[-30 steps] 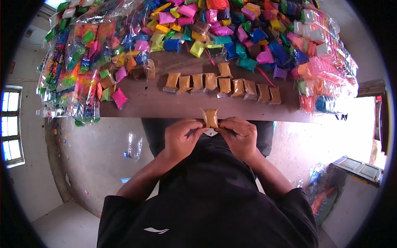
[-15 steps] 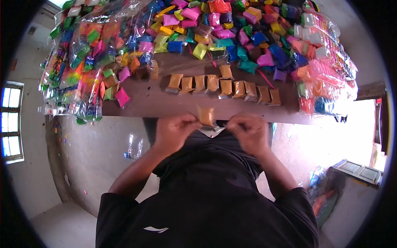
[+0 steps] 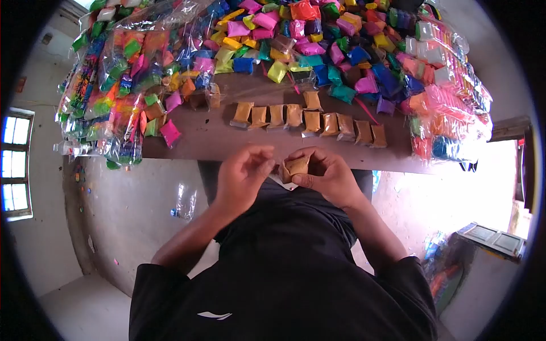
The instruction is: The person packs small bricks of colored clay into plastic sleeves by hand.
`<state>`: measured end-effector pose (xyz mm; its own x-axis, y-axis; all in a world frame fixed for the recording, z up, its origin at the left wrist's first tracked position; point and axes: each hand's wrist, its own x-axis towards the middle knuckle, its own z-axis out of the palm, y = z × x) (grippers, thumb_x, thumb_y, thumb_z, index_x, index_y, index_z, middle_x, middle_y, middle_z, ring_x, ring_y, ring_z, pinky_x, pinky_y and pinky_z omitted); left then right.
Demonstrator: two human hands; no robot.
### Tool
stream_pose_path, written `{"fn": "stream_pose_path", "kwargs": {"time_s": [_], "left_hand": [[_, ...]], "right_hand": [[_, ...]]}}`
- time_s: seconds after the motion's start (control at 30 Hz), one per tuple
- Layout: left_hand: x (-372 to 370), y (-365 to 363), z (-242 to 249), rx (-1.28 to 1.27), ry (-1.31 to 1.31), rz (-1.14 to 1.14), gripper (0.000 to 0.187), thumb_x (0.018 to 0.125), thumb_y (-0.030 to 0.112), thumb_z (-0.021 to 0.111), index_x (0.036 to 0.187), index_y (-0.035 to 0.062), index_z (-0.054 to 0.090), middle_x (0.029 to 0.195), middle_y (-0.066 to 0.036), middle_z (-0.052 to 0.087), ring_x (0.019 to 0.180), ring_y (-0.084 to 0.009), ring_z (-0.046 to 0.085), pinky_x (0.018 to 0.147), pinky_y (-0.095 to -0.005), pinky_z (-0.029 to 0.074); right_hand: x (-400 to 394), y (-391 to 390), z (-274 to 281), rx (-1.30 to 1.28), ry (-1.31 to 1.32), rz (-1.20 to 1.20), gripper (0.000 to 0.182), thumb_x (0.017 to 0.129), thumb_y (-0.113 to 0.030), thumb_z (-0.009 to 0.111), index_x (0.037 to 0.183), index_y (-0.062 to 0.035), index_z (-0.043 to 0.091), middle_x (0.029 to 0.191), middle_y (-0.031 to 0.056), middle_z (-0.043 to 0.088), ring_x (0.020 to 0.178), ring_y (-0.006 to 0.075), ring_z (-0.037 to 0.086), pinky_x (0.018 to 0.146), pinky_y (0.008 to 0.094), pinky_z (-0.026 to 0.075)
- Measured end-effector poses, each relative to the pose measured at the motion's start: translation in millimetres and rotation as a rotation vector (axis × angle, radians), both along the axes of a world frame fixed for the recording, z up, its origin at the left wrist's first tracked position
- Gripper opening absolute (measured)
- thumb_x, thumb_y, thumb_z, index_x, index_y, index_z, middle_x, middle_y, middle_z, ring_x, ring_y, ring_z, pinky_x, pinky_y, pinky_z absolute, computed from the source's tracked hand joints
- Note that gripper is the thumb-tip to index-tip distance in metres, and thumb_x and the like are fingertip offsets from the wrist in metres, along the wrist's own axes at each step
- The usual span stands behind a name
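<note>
Close to the person's chest, just off the near edge of a brown table (image 3: 205, 139), two bare hands are working together. The right hand (image 3: 324, 176) is curling around a small tan powder packet (image 3: 296, 167), pinching it between thumb and fingers so it is tilting slightly. The left hand (image 3: 243, 173) is sitting just beside the packet, its fingers loosely bent and its fingertips close to the packet's left side; whether they are touching it cannot be told.

Farther in on the table, a row of matching tan packets (image 3: 310, 122) is lying side by side, running from the middle toward the right edge, with one more packet sitting just behind the row. Behind them, a heap of small loose packets (image 3: 318, 45) in pink, blue, yellow, green and purple is covering the far side. Clear bags stuffed with bright packets (image 3: 119, 91) are piling up at the left edge, and more filled bags (image 3: 449, 96) are crowding the right edge. The person is wearing a black shirt (image 3: 284, 273).
</note>
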<state>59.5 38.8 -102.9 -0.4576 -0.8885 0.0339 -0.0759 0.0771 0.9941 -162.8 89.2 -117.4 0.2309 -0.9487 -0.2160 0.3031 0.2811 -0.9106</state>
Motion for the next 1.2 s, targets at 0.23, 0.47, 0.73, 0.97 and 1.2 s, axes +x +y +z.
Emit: {"fn": "stream_pose_path", "kwargs": {"time_s": [0.23,0.47,0.73,0.97,1.2], "left_hand": [[-13.8,40.1,-16.9,0.114,0.149,0.175,0.037,0.1,0.004,0.069,0.132,-0.0095,0.058,0.124,-0.014,0.067,0.116,-0.0169,0.066,0.1,-0.0301,0.053],[-10.8,37.8,-15.4,0.184,0.18,0.174,0.036,0.1,0.006,0.069,0.131,-0.0109,0.059,0.122,-0.015,0.069,0.113,-0.0159,0.066,0.098,-0.0289,0.053],[-17.5,38.0,-25.9,0.063,0.113,0.314,0.026,0.1,0.01,0.07,0.119,-0.0076,0.068,0.109,-0.011,0.075,0.1,-0.0119,0.07,0.089,-0.0259,0.056],[-8.7,20.0,-25.5,0.017,-0.02,0.367,0.02,0.1,0.016,0.071,0.107,-0.0034,0.072,0.092,-0.008,0.076,0.084,-0.0124,0.073,0.072,-0.0283,0.056],[64.7,-130.3,-44.7,-0.349,-0.319,0.673,0.031,0.093,0.022,0.074,0.116,0.0007,0.068,0.1,-0.012,0.072,0.083,-0.0239,0.068,0.079,-0.0361,0.055]], "right_hand": [[16.9,4.0,-14.9,-0.167,0.326,-0.158,0.04,0.088,0.003,0.079,0.124,0.0024,0.063,0.117,0.0092,0.072,0.104,0.0137,0.069,0.09,0.0283,0.058],[21.4,3.6,-11.5,-0.115,0.312,-0.156,0.038,0.087,0.002,0.08,0.122,0.0024,0.064,0.112,0.0081,0.072,0.1,0.0119,0.069,0.085,0.0267,0.059],[23.4,1.2,-11.8,-0.096,0.359,-0.152,0.04,0.085,-0.002,0.083,0.121,0.0014,0.066,0.112,0.0081,0.072,0.1,0.0143,0.07,0.084,0.0287,0.059],[30.6,-22.3,0.4,-0.582,0.887,-0.16,0.053,0.069,-0.004,0.086,0.119,-0.0008,0.067,0.116,0.0159,0.067,0.104,0.0306,0.07,0.086,0.0377,0.057],[44.4,-116.7,56.2,-0.855,0.979,-0.154,0.043,0.072,-0.019,0.085,0.108,0.0008,0.071,0.105,0.0197,0.068,0.098,0.0358,0.067,0.084,0.0413,0.052]]}}
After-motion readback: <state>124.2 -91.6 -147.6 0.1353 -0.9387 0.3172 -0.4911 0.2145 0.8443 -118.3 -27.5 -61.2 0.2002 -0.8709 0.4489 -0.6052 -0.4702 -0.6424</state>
